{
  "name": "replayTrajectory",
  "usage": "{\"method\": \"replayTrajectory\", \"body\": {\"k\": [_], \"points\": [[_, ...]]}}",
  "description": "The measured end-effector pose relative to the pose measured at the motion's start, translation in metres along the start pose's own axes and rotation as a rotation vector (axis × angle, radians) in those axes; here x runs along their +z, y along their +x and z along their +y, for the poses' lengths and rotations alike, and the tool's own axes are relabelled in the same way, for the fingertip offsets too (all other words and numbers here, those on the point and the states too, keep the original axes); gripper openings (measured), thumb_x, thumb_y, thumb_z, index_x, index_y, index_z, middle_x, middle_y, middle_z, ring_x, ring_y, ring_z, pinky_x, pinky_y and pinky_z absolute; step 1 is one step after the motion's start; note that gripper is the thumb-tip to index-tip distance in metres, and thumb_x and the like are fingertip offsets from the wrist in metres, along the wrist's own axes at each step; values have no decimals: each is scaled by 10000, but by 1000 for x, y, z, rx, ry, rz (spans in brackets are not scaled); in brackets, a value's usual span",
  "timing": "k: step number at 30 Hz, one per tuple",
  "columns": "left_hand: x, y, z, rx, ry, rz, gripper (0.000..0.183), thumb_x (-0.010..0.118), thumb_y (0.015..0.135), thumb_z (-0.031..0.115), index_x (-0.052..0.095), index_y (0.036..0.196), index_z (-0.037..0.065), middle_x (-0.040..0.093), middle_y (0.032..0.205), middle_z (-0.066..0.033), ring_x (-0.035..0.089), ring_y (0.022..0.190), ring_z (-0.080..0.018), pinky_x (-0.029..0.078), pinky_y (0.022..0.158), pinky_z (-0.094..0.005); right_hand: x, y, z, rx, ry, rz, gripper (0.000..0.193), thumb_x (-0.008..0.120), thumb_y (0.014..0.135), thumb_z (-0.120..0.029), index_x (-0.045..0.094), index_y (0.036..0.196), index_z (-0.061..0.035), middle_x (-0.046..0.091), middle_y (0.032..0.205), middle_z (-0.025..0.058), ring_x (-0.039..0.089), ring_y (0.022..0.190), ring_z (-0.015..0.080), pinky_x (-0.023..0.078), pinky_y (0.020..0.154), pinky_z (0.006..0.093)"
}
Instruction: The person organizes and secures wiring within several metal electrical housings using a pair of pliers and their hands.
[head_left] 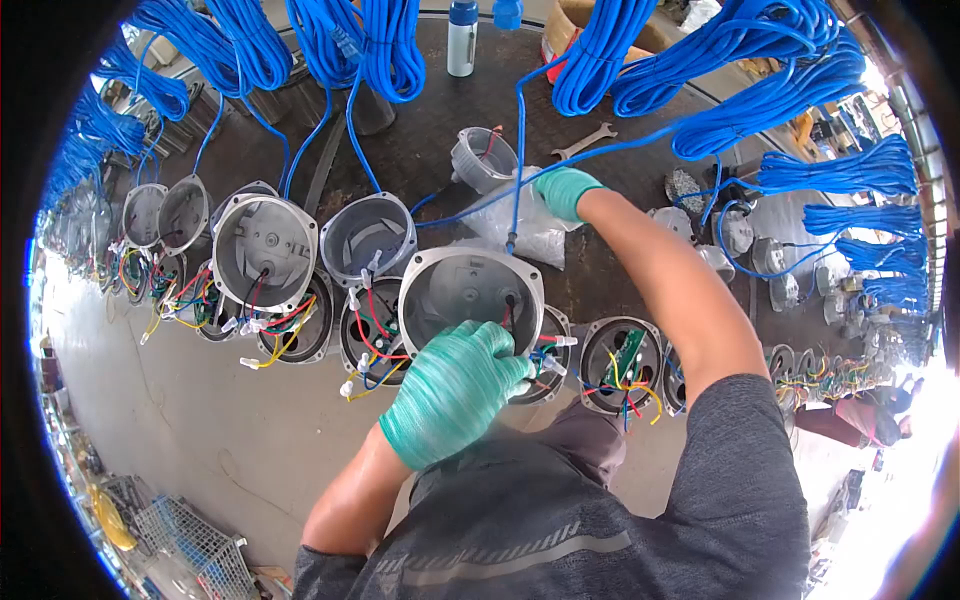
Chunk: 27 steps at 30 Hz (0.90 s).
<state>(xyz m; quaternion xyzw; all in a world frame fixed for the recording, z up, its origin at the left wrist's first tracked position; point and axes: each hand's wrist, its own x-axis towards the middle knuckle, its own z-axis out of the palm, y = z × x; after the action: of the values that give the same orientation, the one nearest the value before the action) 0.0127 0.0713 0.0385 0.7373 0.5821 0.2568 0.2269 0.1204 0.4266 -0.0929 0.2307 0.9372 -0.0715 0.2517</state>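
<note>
My left hand, in a green glove, is at the near rim of a grey round metal housing. Its fingers are closed around thin wires with white connectors at the fingertips. Inside the housing a red and a dark wire come through a hole. My right hand, also gloved, reaches forward to a clear plastic bag of small whitish pieces; its fingertips are hidden there. Below the housing lies a round black-and-grey base, partly covered by my left hand and the housing.
More housings and round bases with circuit boards line the table's near edge. Coiled blue cables run along the far side. A wrench, a small grey housing and a bottle stand or lie farther back.
</note>
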Motion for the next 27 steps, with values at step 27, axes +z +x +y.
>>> {"method": "replayTrajectory", "body": {"k": [27], "points": [[19, -5, -4, 122, 16, 226, 181, 801, 842, 192, 814, 1001, 105, 662, 973, -90, 653, 936, -324, 548, 810, -457, -19, -163, 28, 251, 359, 341, 151, 679, 964, -178, 717, 1081, -90, 753, 904, 156, 740, 883, 360, 577, 830, 458]]}}
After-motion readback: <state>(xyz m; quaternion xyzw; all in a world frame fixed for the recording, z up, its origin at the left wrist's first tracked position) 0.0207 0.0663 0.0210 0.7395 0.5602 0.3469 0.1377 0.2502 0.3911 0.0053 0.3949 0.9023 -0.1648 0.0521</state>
